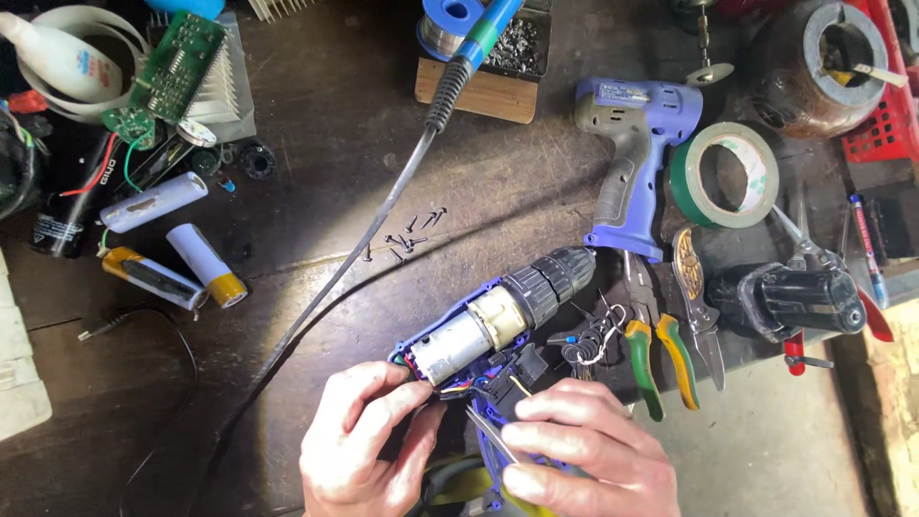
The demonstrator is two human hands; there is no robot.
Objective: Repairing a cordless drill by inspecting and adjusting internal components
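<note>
While left hand (359,440) pinches opened drill (488,325) at lower centre | right hand (584,445) grips tweezers (490,436) | best worked gently near wires (450,386)

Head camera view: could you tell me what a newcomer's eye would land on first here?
The opened purple drill at centre, its silver motor and black chuck bared, with the left hand at its rear and the right hand holding a thin metal tool by its wiring. Beside it to the upper right lies the empty purple drill housing, next to a green tape roll.
</note>
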